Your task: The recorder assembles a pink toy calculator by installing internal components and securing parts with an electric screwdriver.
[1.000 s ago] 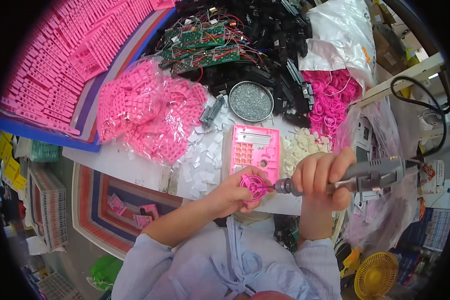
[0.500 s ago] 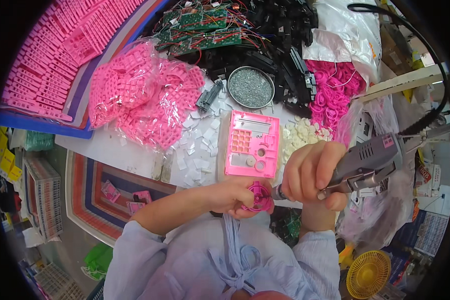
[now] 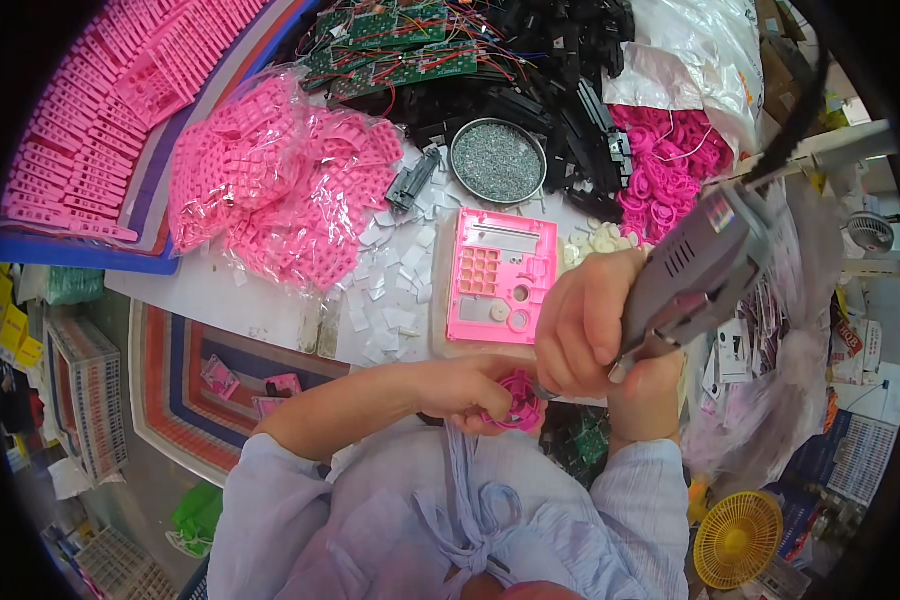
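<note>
My left hand is closed on a dark-pink round plastic part with openings in it, held close to my body. My right hand is wrapped round a grey electric screwdriver, which tilts down to the left. Its tip end is beside the round part; whether it touches is hidden behind my fingers. Just beyond my hands, a bright-pink plastic casing half lies on a pale block, with a grid of square holes, round openings and a small cream disc in it.
Behind the casing stands a round tin of small metal screws. Clear bags of pink keypads and white slips lie left of it. Black parts, green circuit boards, dark-pink rings and cream discs surround the back and right.
My right hand has swung the screwdriver into a steeper tilt, with its body nearer the camera. My left hand still holds the pink part in nearly the same place.
</note>
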A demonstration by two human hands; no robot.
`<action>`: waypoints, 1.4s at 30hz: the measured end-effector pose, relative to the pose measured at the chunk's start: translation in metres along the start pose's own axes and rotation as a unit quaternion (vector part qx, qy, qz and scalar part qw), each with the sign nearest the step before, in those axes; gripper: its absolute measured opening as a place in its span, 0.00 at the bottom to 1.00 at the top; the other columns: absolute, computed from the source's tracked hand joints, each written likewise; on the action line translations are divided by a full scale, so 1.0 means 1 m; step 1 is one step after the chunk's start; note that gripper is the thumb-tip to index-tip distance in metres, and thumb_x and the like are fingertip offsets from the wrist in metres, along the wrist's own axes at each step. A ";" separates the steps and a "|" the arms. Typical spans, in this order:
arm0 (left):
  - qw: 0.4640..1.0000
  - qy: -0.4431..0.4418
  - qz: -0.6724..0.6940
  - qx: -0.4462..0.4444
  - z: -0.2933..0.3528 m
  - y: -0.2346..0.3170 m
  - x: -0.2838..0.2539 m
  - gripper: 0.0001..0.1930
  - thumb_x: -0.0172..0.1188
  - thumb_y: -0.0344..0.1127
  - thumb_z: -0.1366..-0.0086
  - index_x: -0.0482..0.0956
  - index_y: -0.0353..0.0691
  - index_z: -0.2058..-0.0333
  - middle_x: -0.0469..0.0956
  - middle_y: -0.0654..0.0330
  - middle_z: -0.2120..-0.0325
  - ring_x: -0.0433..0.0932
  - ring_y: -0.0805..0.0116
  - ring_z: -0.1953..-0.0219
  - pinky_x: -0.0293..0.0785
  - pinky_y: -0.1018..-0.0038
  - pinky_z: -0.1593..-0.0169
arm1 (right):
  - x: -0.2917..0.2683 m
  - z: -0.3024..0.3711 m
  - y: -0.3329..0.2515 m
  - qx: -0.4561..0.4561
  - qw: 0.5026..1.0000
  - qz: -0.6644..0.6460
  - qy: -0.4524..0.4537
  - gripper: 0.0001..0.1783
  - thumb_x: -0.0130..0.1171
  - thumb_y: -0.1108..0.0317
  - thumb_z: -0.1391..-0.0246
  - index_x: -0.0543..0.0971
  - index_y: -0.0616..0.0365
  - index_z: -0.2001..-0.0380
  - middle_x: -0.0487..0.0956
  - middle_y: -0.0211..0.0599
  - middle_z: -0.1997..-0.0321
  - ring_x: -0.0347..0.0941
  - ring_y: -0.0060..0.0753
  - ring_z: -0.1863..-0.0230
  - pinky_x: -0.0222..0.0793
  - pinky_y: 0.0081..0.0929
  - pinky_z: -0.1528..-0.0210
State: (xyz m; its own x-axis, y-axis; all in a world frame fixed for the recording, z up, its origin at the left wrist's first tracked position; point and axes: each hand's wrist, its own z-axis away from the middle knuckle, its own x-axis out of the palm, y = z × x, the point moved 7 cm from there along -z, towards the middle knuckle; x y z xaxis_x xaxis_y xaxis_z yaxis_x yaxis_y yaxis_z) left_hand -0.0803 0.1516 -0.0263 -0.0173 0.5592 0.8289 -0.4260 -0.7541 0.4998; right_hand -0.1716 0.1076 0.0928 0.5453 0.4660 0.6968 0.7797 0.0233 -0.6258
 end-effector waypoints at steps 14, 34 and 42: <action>0.965 -0.050 0.212 0.143 -0.010 0.006 -0.026 0.21 0.54 0.32 0.39 0.65 0.38 0.47 0.71 0.42 0.56 0.65 0.74 0.84 0.55 0.79 0.85 | 0.001 0.027 -0.059 -0.154 0.956 0.241 0.059 0.20 0.77 0.65 0.58 0.72 0.56 0.75 0.73 0.32 0.85 0.69 0.29 0.84 0.67 0.28 0.80; 0.972 0.028 0.176 0.155 -0.018 0.006 -0.022 0.11 0.52 0.35 0.34 0.68 0.37 0.56 0.74 0.46 0.61 0.59 0.79 0.90 0.48 0.82 0.89 | -0.015 0.052 -0.070 -0.207 0.937 0.270 0.072 0.18 0.71 0.68 0.55 0.69 0.55 0.71 0.74 0.32 0.85 0.70 0.29 0.83 0.74 0.30 0.78; 0.970 0.019 0.184 0.160 -0.017 0.010 -0.017 0.12 0.46 0.34 0.35 0.67 0.39 0.55 0.75 0.50 0.61 0.61 0.77 0.89 0.51 0.80 0.88 | -0.021 0.054 -0.073 -0.211 0.934 0.276 0.081 0.19 0.70 0.67 0.53 0.68 0.55 0.67 0.71 0.31 0.85 0.68 0.28 0.83 0.72 0.29 0.78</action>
State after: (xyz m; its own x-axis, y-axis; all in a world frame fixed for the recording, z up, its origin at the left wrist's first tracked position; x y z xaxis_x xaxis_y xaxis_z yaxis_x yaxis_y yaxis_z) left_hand -0.0998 0.1409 -0.0399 -0.1510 0.2394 0.9591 -0.0813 -0.9700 0.2293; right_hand -0.2563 0.1440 0.1048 0.9126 0.1633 0.3748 0.3999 -0.5474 -0.7351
